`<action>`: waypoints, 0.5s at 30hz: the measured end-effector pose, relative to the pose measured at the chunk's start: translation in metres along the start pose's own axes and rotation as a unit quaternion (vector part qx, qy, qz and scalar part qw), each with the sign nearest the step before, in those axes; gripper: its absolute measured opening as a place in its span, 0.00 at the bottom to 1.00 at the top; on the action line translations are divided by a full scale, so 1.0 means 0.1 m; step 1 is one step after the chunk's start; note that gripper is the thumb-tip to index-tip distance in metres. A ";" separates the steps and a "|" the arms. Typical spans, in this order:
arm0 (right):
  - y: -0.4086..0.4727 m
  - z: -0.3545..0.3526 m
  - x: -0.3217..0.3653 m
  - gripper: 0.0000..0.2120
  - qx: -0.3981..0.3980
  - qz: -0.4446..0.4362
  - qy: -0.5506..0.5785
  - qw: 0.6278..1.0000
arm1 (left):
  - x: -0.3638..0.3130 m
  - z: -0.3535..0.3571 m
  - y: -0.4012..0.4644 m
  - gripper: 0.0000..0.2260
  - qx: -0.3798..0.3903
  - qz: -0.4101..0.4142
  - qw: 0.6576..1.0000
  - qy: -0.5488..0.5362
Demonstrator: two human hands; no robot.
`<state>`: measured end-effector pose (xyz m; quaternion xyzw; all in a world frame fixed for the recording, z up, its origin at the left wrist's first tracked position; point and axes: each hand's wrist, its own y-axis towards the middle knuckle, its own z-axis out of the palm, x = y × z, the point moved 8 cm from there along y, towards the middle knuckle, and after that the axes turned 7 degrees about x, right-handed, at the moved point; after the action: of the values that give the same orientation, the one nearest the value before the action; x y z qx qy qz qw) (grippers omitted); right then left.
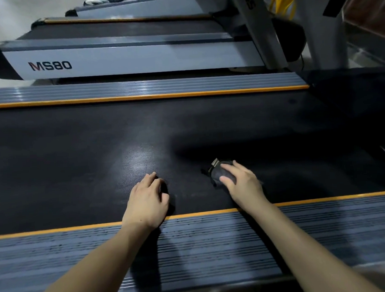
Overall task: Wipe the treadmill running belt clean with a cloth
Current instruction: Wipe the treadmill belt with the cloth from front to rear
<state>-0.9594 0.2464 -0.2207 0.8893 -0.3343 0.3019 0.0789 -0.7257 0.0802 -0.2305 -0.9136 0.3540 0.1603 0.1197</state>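
On the running belt [77, 151], between its two side rails [213, 244], the left hand [147, 198] rests near the closer rail, with the right hand [241, 183] to its right gripping the cloth [221, 174], and a second treadmill [117, 58] behind.

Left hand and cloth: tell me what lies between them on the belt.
Only bare belt separates the left hand from the cloth under the right hand, per the head view.

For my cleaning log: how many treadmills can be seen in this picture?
4: the nearest, its running belt being wiped; the MS80 treadmill behind; two more decks beyond. Others may be hidden.
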 end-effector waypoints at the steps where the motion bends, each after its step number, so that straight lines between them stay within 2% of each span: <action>1: 0.00 0.03 0.03 0.20 -0.007 -0.015 -0.003 1.000 | 0.00 -0.01 0.00 0.19 0.000 0.000 1.000 0.001; 3: -0.03 0.11 0.16 0.21 0.009 -0.066 0.000 0.998 | -0.01 -0.02 -0.01 0.18 -0.001 0.001 1.000 -0.003; 6: -0.18 0.32 0.41 0.22 0.073 -0.161 -0.001 0.984 | -0.03 -0.05 -0.02 0.17 -0.009 0.001 1.000 -0.016; 10: -0.07 0.36 0.49 0.18 0.049 -0.229 -0.009 0.972 | -0.05 -0.04 -0.03 0.16 -0.007 0.000 1.000 -0.016; 12: 0.28 0.36 0.54 0.16 0.017 -0.215 -0.032 0.976 | -0.04 -0.05 -0.03 0.17 -0.012 -0.001 1.000 -0.014; 15: 0.83 0.36 0.57 0.17 -0.006 -0.110 -0.021 0.994 | -0.03 -0.04 -0.04 0.18 -0.015 0.004 1.000 -0.010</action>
<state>-0.9614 0.1390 -0.2215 0.9264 -0.2378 0.2705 0.1101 -0.7244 0.0835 -0.2248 -0.9122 0.3541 0.1750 0.1090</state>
